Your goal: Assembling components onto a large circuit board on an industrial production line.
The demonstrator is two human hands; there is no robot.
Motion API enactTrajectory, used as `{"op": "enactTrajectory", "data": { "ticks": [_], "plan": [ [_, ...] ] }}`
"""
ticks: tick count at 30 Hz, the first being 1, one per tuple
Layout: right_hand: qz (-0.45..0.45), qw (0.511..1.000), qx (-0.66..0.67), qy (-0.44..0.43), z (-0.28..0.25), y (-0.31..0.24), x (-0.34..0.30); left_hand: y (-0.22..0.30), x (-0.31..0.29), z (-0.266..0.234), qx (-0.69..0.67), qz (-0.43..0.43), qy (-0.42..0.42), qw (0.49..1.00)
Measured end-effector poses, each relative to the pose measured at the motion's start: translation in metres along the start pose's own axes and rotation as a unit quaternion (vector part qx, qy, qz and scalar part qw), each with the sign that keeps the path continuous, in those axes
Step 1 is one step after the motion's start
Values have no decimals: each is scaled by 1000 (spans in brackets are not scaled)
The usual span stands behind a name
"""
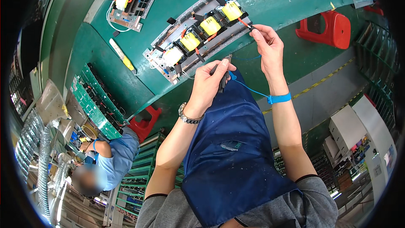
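Note:
A long, slightly curved circuit board assembly [162,74] lies on the green bench in front of me. Along it sit several yellow-wrapped coils [211,25], with red leads sticking out beside them. At the board's right end, my right hand [270,46] pinches the black-tipped end of a red wire [244,23] coming from the last coil. My left hand [209,80] is closed around a dark tool [222,85] just off the bench's near edge. Black parts show below the fingers and a greyish tip above; its exact kind is unclear.
A second board [131,20] with a looped white cable lies at the upper left. Near it is a yellow-and-white marker-like stick [122,56]. Red stools [337,29] stand beyond the bench. A blue cord runs from my wrist strap [279,98]. A co-worker [114,160] sits at left.

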State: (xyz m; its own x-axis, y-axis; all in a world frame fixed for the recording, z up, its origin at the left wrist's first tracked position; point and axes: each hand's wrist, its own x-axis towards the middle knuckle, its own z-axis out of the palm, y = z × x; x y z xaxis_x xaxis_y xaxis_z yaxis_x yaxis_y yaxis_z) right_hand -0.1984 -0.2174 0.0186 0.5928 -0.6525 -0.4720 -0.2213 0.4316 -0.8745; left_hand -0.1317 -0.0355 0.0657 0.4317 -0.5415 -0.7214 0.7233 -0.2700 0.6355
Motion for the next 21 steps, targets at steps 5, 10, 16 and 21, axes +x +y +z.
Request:
{"op": "enactTrajectory", "data": {
  "ticks": [5,10,16,21],
  "plan": [
    [-58,997,-40,13,10,5,2,-1,-2,-3,-1,-2,0,1000],
    [-112,979,-164,36,12,0,0,2,-8,-7,-4,20,27,999],
    [-132,952,-269,52,10,-16,-6,25,-12,-16,17,124,124,984],
    [-122,956,-261,52,0,-22,-14,42,-16,-23,-151,18,65,986]
  ]
}}
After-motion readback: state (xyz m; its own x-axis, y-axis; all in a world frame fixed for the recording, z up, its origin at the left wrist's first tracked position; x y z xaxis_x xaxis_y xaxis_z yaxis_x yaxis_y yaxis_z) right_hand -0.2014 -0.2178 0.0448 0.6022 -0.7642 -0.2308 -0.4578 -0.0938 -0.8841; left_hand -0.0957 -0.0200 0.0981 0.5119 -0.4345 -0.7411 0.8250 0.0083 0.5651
